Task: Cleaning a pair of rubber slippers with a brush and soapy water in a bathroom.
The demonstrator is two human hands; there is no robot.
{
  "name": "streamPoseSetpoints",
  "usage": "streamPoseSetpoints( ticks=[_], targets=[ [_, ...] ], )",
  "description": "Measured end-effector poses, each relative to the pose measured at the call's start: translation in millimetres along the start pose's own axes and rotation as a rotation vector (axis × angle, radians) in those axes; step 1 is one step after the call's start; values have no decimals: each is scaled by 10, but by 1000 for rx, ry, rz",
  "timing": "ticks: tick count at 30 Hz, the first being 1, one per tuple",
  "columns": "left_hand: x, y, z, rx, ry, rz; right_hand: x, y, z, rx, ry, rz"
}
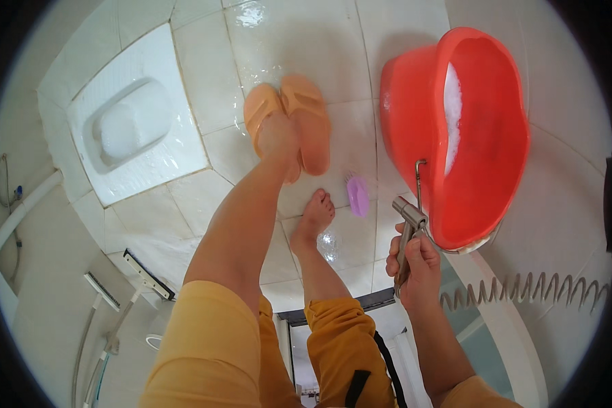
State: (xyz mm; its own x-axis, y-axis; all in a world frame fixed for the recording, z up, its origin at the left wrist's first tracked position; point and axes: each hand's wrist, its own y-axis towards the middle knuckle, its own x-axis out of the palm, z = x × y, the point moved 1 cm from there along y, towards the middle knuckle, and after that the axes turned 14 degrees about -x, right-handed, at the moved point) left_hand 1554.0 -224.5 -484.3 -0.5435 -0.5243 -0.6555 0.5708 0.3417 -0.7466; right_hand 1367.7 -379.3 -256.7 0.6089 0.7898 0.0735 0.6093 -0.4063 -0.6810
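Note:
My left arm reaches down and forward to a pair of orange slippers (304,129) held side by side above the wet tiles. My left hand (277,134) grips them, its fingers hidden under the left slipper's strap. My right hand (419,266) is wrapped around the handle of a metal spray gun (409,217), whose nozzle points up and left. A coiled hose (523,291) stretches to its right. Just beyond the sprayer stands a red plastic tub (479,170) with white foam (452,115) inside. On the floor between slippers and tub lies a purple scrubbing brush (358,196).
A white squat toilet (173,160) is set into the floor at the left. My bare foot (315,221) rests on the tiles. A squeegee (147,274) and a long-handled brush (103,291) lean at the lower left. A white pipe (24,211) runs along the left wall.

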Motion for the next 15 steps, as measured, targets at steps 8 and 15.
streamPoseSetpoints(
  ticks=[8, 15],
  targets=[
    [-127, -200, -131, -52, 21, -37, 140, -208, -67, 4, -51, 13],
    [50, -214, -245, -55, -3, -25, 236, -304, -62, 69, -15, -148]
  ],
)
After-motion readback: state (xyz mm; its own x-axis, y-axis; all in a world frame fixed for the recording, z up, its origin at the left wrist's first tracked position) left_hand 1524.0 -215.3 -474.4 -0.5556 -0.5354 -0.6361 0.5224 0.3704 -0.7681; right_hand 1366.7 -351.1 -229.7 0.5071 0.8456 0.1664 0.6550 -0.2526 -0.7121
